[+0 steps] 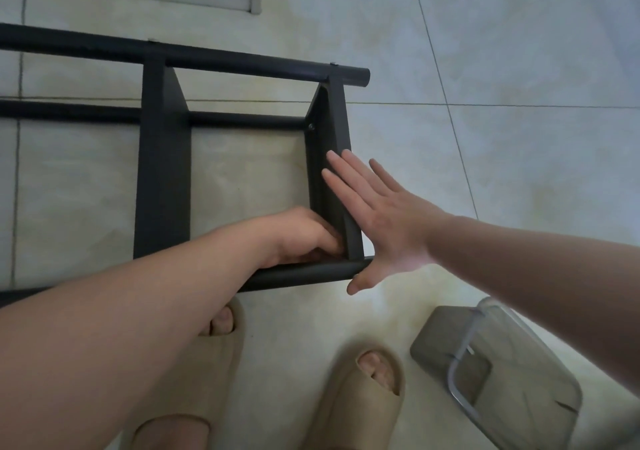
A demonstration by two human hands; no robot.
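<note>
left hand (304, 234): gripping the black frame (162, 172) at its corner
right hand (384, 221): flat open, pressing the end bar (337, 120)

Left hand (301, 234) fingertips hidden behind the black frame (162, 172) — itself cut off left

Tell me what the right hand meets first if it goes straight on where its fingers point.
The black frame's right side panel: the straight fingers of the right hand already overlap it, though contact is unclear. Further along that line sits the bolt where the middle rod joins.
</note>
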